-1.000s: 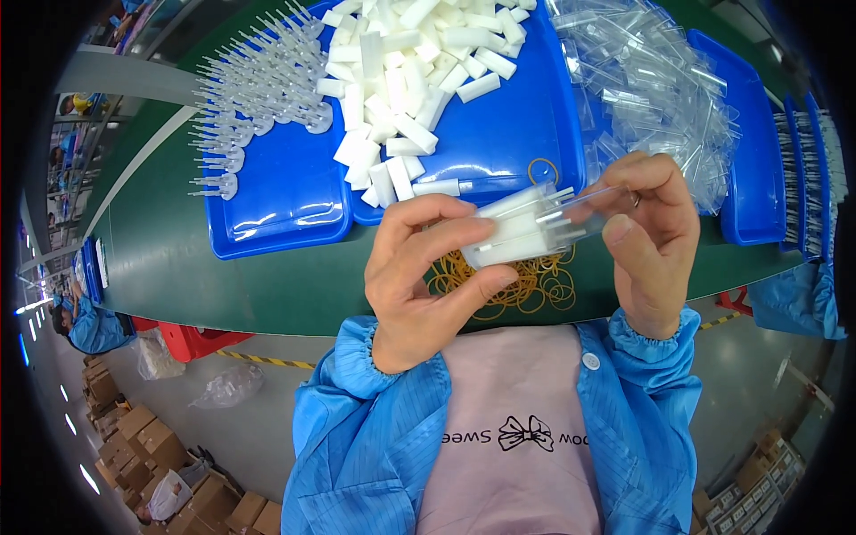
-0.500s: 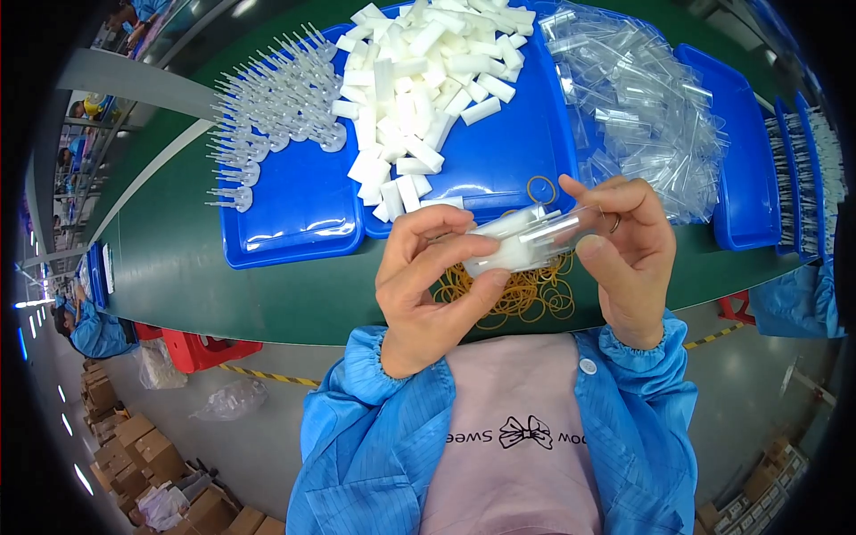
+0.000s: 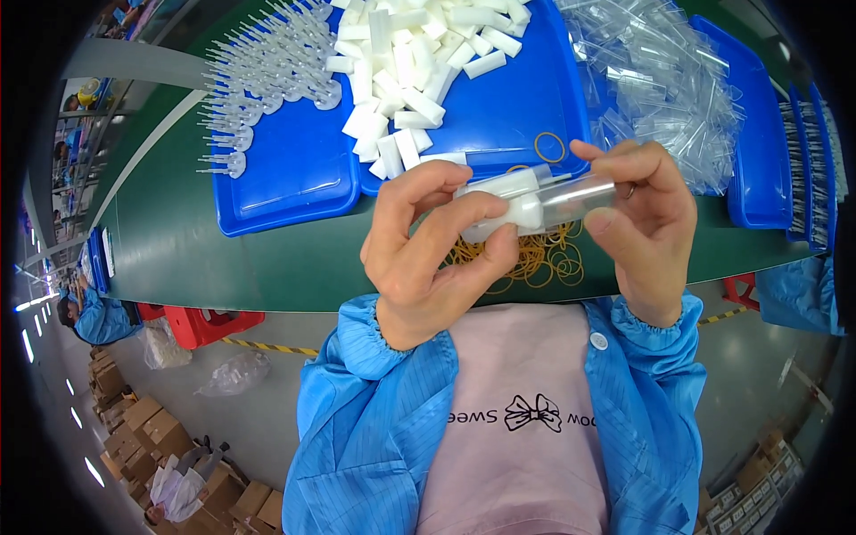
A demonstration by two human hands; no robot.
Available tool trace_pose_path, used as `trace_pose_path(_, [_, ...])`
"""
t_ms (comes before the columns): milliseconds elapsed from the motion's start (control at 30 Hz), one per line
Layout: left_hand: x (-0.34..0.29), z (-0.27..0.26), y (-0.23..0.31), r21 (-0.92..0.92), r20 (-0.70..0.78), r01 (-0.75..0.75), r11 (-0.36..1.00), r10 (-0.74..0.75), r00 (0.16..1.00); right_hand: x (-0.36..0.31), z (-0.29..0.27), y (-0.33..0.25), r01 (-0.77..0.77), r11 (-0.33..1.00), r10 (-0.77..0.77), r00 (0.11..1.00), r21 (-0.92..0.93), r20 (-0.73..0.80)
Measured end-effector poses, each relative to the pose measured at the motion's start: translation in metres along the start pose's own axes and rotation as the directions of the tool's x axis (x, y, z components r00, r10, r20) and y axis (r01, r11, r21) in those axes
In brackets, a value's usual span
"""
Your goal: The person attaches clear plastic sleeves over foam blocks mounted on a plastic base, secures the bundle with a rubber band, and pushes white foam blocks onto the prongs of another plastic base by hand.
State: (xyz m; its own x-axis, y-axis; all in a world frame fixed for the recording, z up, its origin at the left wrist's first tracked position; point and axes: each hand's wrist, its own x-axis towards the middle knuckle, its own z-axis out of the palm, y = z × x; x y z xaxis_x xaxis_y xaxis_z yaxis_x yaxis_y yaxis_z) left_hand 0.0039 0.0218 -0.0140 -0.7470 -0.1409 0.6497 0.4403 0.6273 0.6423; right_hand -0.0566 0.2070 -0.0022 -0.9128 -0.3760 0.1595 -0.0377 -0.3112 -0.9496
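My left hand (image 3: 428,245) is closed, thumb and fingers pinching a bundle of white foam blocks (image 3: 526,211) and clear plastic. A clear plastic tube (image 3: 580,198) extends to the right from the foam. My right hand (image 3: 651,223) curves round the tube's free end, thumb below and fingers above, with the index finger raised off it. A thin ring shows on one right finger; what kind it is I cannot tell. Beneath the bundle, yellow-brown rubber bands (image 3: 535,265) lie heaped on the green table. One loose rubber band (image 3: 549,147) rests on the blue tray's near edge.
Ahead stands a blue tray (image 3: 522,107) of white foam blocks. To its left, another blue tray (image 3: 285,196) has clear stemmed, disc-based parts (image 3: 267,71). Clear plastic sleeves (image 3: 669,98) are heaped at right, beside more blue trays (image 3: 758,134). A co-worker (image 3: 96,312) sits far left.
The bundle and both hands appear slightly higher in view, and my right hand has shifted right. The tube now sticks out more plainly beyond the foam. The whole view has tilted a little.
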Motion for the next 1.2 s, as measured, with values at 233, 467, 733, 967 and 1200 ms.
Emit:
trace_pose_path(233, [0.0,0.002,-0.001,-0.016,-0.002,0.045,0.999,-0.045,0.999,0.0,-0.001,0.004,0.073,0.982,-0.065,0.997,-0.172,0.048])
trace_pose_path(467, [-0.005,0.002,-0.007,-0.188,-0.039,0.179,0.966,-0.19,0.981,0.004,-0.012,-0.002,0.08,0.967,-0.064,0.995,-0.242,0.073])
trace_pose_path(733, [-0.009,-0.003,-0.017,-0.697,0.33,0.587,0.412,-0.542,0.773,-0.003,-0.014,0.002,0.059,0.983,-0.074,0.994,-0.176,-0.076])
trace_pose_path(967, [-0.008,0.003,-0.017,-0.783,0.31,0.532,0.323,-0.539,0.783,-0.001,-0.011,0.002,0.049,0.969,-0.083,0.988,-0.242,-0.133])
trace_pose_path(1200, [-0.008,-0.002,-0.017,-0.711,0.221,0.45,0.541,-0.436,0.872,-0.003,-0.014,0.014,0.197,0.932,-0.227,0.971,-0.304,-0.067])
